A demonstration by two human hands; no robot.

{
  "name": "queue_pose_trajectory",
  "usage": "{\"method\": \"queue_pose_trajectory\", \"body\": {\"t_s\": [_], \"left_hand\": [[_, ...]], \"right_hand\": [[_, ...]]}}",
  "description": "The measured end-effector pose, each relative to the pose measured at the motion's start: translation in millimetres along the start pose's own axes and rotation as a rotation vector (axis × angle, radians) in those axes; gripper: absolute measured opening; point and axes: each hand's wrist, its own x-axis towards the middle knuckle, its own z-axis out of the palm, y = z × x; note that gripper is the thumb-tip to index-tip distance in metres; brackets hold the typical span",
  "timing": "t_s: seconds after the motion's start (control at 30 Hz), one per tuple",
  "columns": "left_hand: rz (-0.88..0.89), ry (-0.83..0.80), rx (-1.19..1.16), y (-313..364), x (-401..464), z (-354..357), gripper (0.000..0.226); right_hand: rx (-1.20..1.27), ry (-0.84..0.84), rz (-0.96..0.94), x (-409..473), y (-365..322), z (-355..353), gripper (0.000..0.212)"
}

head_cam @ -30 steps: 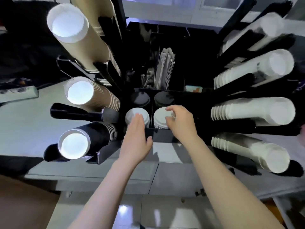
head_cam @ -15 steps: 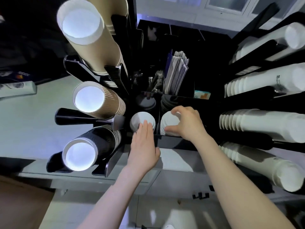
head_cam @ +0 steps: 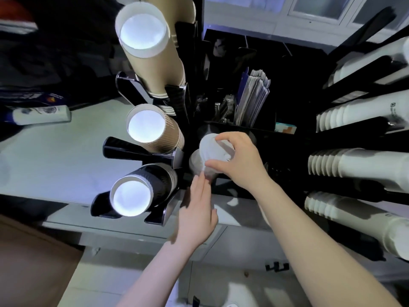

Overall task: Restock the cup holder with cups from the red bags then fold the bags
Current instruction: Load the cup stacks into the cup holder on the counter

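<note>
The right hand (head_cam: 241,161) has lifted a stack of white lids (head_cam: 215,149) up out of the black holder (head_cam: 283,142), where a second ago it only rested on them; its grip curls round the stack, tilted; the left hand (head_cam: 197,209) reaches in flat, fingers straight, holding nothing; ribbed brown cups (head_cam: 155,131), glossy black cups (head_cam: 143,187) and smooth white cups (head_cam: 354,162) fill the racks over the pale desk (head_cam: 55,165); no red bags visible, so restocking looks far along.

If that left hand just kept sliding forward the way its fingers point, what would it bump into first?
Most likely the stack of white lids right at the left hand's fingertips, below the stack the right hand grips. Depth is unclear; it may already touch.
</note>
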Motion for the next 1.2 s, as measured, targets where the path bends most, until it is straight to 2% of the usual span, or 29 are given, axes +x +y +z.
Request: {"method": "queue_pose_trajectory", "body": {"t_s": [0.2,0.47,0.57,0.67,0.77,0.97,1.2], "left_hand": [[0.027,-0.109,0.105,-9,-8,9,0.077],[0.062,-0.048,0.029,-13,-8,8,0.075],[0.058,-0.037,0.025,-15,-8,10,0.076],[0.084,-0.022,0.032,-14,-10,6,0.077],[0.127,0.004,0.019,-6,-14,-4,0.076],[0.233,0.090,0.002,29,-14,-49,0.076],[0.391,0.301,-0.144,132,-16,-91,0.072]], "right_hand": [[-0.401,-0.225,-0.042,22,0,32,0.065],[-0.733,-0.297,-0.192,19,10,48,0.060],[-0.593,-0.295,-0.161,10,13,42,0.054],[-0.309,-0.145,-0.038,-11,17,29,0.041],[-0.195,-0.033,0.054,-39,18,12,0.034],[-0.017,0.114,0.024,-68,-4,-44,0.031],[0.135,0.306,-0.142,-110,-34,-156,0.026]]}}
